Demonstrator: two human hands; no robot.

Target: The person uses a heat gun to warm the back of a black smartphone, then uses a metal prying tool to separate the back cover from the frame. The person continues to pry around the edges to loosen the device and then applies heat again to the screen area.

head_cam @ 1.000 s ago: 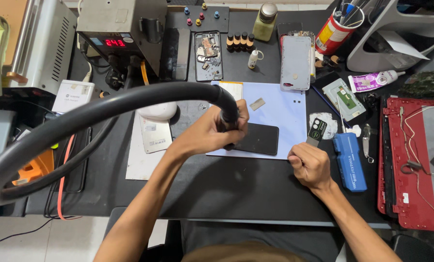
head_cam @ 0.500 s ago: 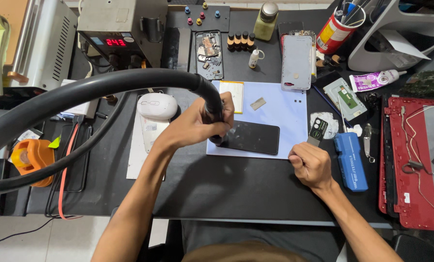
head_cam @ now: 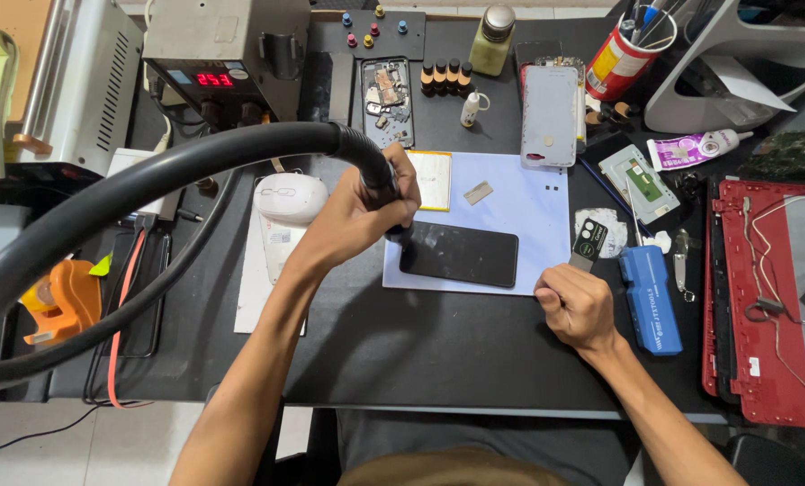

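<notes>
My left hand (head_cam: 359, 216) grips the handle end of a thick black hose (head_cam: 141, 193), whose nozzle points down at the left end of a black phone (head_cam: 459, 255). The phone lies flat, screen side dark, on a pale blue mat (head_cam: 519, 211). My right hand (head_cam: 576, 306) rests at the mat's right front corner and pinches a small black card-shaped pry tool (head_cam: 588, 244) that sticks up from the fingers. The hose loops left and round toward a grey station with a red display (head_cam: 209, 63).
A white mouse (head_cam: 290, 196) lies left of the mat. A blue box (head_cam: 650, 297) and a red laptop shell (head_cam: 771, 297) lie to the right. At the back are an opened phone (head_cam: 387, 90), a white phone back (head_cam: 549, 115), small bottles (head_cam: 445, 77) and a red can of tools (head_cam: 623, 58).
My left hand has carried the hose nozzle left along the phone, from over its middle to its left end. My right hand with the pry tool has stayed put.
</notes>
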